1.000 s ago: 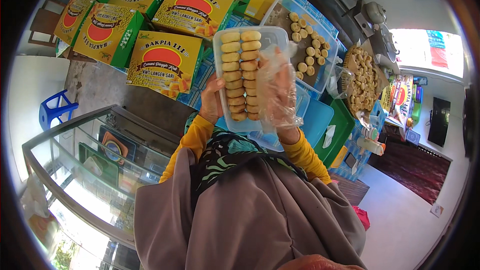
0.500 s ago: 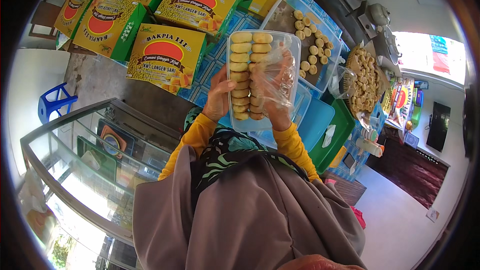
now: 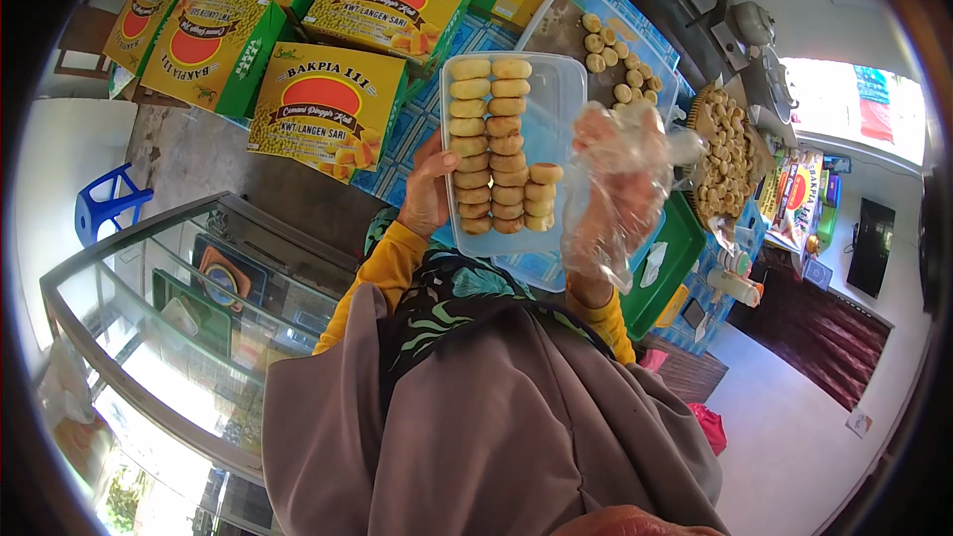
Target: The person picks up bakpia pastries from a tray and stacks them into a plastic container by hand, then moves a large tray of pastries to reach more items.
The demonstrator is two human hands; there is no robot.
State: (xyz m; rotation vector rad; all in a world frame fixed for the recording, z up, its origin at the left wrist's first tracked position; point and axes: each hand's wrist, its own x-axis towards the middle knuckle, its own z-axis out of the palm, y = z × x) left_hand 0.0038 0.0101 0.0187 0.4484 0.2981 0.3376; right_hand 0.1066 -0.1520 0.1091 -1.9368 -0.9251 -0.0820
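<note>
A clear plastic container [image 3: 566, 79] is tilted toward me in front of my body. My left hand [image 3: 427, 189] grips its left wall, with the thumb over the rim. Inside, small round baked pastries [image 3: 472, 129] stand on edge in two long rows, and a short third row [image 3: 541, 199] sits at the near end. My right hand [image 3: 620, 169], covered by a loose clear plastic glove, is just right of the container, apart from the pastries. Its fingers look stretched out and point away from me, partly blurred by the plastic. I see nothing held in it.
Beyond the container lies a larger clear tray [image 3: 556, 15] with loose pastries. A round woven basket [image 3: 720, 154] heaped with pastries stands to the right. Yellow-green cardboard boxes [image 3: 328, 104] fill the far left. A green tray [image 3: 650, 288] and glass display case [image 3: 228, 328] flank me.
My right hand has come out of the container and moved right. The short third row of pastries now shows in full. The container has shifted slightly left, still in my left hand.
</note>
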